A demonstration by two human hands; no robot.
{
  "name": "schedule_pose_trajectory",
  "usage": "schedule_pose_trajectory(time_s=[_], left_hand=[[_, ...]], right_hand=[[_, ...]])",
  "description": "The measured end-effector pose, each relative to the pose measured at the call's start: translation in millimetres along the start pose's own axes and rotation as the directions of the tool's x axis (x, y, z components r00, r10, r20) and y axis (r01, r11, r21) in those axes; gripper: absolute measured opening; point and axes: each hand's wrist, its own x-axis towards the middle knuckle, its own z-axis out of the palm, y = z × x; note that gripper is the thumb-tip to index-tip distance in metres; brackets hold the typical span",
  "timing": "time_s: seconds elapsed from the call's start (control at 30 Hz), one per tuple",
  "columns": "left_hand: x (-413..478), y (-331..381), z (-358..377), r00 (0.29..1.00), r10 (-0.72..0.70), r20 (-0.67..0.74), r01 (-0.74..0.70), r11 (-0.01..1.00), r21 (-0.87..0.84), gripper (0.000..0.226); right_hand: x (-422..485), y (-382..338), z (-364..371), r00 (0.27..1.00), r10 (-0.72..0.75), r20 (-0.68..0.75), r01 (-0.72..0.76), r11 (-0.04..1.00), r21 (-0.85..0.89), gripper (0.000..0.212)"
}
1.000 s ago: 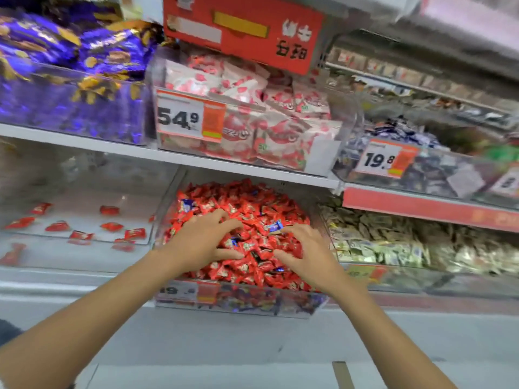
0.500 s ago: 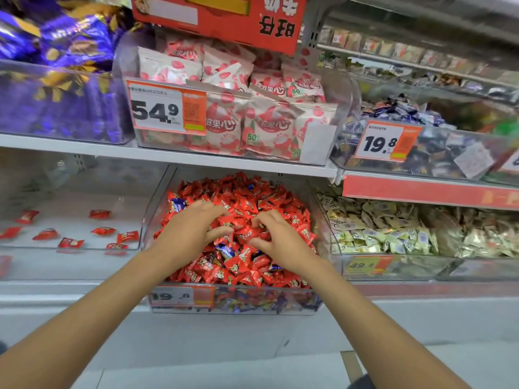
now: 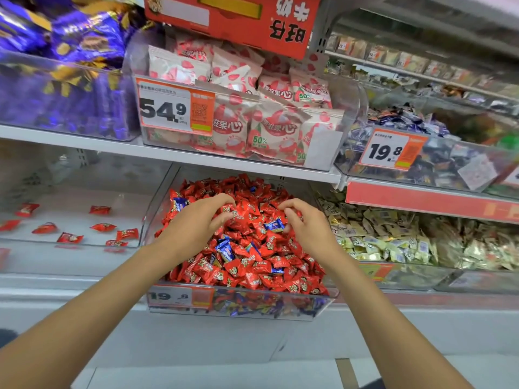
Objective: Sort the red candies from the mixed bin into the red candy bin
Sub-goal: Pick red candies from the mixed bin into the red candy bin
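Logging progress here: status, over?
Left hand, right hand gripping red candies in mixed bin. Red bin at left, few inside. Blue candies scattered among them.

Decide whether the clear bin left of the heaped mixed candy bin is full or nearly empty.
Nearly empty: the left clear bin holds only a few scattered red candies, and most of its floor shows bare.

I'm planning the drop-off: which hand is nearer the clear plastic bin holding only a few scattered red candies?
Left. The left hand is just right of the clear plastic bin; the right hand is farther right.
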Motion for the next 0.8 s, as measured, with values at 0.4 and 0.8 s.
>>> schedule_pose_trajectory(time_s=[0.4,0.8], left_hand=[[-5,-12,-4,0.994,0.004,-0.111,-0.003,1.0,0.008,0.035],[2,0,8,0.999,0.009,0.042,-0.013,0.994,0.11,0.031]], right_hand=[[4,5,48,0.946,-0.082,0.315,0.201,0.907,-0.37,0.056],[9,10,25,0.979,-0.113,0.169,0.143,0.974,-0.174,0.024]])
